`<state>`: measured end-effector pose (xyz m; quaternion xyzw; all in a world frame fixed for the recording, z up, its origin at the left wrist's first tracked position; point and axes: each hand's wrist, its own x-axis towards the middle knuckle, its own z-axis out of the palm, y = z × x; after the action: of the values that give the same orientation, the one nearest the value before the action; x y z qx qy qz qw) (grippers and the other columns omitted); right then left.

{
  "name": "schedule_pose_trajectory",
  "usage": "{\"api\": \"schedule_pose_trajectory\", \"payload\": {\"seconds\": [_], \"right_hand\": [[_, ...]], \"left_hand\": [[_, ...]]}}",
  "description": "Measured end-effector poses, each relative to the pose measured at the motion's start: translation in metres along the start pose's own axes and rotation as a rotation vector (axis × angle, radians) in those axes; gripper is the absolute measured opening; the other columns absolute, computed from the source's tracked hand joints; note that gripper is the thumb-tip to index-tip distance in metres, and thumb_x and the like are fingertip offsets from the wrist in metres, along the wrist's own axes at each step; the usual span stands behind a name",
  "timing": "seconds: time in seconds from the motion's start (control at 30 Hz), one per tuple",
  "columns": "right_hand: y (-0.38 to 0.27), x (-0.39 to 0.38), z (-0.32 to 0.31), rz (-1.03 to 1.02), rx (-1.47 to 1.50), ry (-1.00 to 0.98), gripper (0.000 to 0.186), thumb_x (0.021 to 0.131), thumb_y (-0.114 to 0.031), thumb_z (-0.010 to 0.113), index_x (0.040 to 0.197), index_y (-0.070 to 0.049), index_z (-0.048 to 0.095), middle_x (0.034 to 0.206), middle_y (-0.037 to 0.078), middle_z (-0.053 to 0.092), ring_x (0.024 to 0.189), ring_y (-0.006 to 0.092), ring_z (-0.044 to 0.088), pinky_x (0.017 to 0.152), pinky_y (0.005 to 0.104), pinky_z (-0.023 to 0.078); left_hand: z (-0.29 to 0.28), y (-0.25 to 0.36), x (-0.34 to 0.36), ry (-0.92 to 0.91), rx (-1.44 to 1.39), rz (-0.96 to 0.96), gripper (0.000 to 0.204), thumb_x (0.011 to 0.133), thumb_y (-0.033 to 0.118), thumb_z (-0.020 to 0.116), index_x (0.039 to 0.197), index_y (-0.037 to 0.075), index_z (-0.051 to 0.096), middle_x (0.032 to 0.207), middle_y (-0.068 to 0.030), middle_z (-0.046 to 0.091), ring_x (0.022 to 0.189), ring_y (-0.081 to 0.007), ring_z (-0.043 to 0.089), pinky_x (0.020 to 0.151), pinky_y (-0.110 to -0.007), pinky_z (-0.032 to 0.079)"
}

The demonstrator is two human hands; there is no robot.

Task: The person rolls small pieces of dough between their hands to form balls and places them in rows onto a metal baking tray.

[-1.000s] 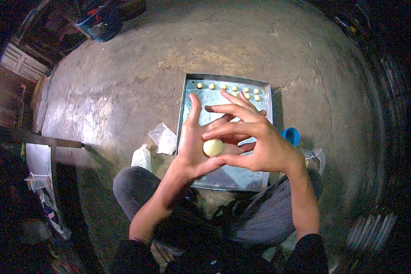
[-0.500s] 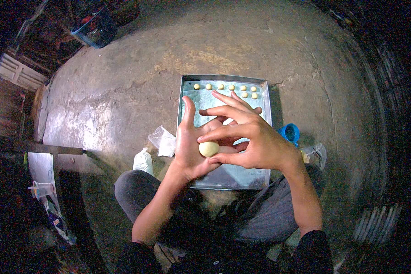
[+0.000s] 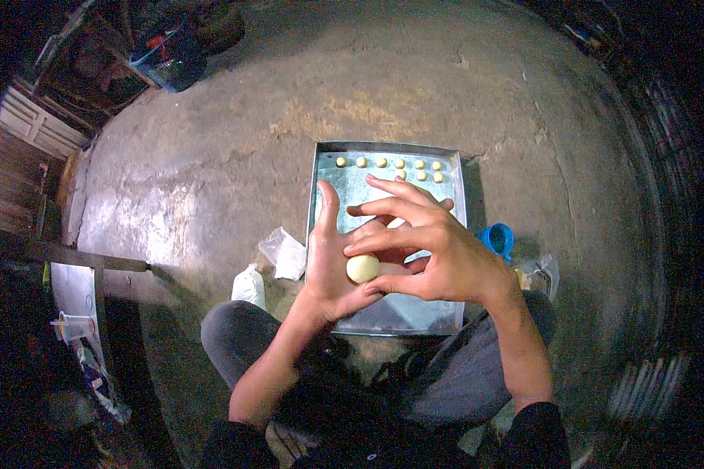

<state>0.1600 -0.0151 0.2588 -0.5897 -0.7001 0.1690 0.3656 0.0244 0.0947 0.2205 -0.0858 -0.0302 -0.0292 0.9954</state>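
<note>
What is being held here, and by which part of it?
A pale yellow ball: it lies on the palm of the left hand, and the right hand holds its opposite edges between thumb and index finger.

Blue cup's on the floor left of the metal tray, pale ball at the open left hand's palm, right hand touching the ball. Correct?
Wrong side: the head view shows the blue cup on the floor right of the metal tray. Pale ball at the open left hand's palm, right hand touching it: correct.
</note>
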Motion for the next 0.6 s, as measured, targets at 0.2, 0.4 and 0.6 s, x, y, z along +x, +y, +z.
{"api": "schedule_pose_trajectory", "payload": {"seconds": [0.2,0.4,0.6], "right_hand": [[0.003,0.001,0.002,-0.031,-0.012,0.025,0.036,0.069,-0.024,0.086,0.103,-0.018,0.075,0.125,0.011,0.061,0.136,0.0388,0.042,0.115,0.0535,0.031],[0.002,0.000,0.001,0.015,0.042,0.045,0.035,0.069,-0.024,0.086,0.102,-0.016,0.075,0.131,0.011,0.059,0.139,0.0392,0.040,0.116,0.0538,0.029],[-0.001,0.002,-0.001,0.002,0.025,0.032,0.037,0.068,-0.019,0.086,0.103,-0.015,0.075,0.136,0.011,0.059,0.143,0.0384,0.036,0.118,0.0548,0.025]], "left_hand": [[-0.008,0.005,-0.001,0.097,0.212,0.025,0.116,0.077,0.093,0.030,0.153,0.005,0.023,0.150,-0.0239,0.037,0.134,-0.0401,0.046,0.108,-0.052,0.043],[0.003,-0.003,0.003,0.195,0.237,0.053,0.119,0.075,0.094,0.029,0.155,0.006,0.019,0.152,-0.0217,0.036,0.137,-0.0387,0.043,0.111,-0.051,0.040],[0.004,0.000,0.000,0.120,0.170,0.023,0.121,0.074,0.095,0.029,0.156,0.007,0.018,0.157,-0.0202,0.030,0.141,-0.0377,0.038,0.114,-0.051,0.035]]}}
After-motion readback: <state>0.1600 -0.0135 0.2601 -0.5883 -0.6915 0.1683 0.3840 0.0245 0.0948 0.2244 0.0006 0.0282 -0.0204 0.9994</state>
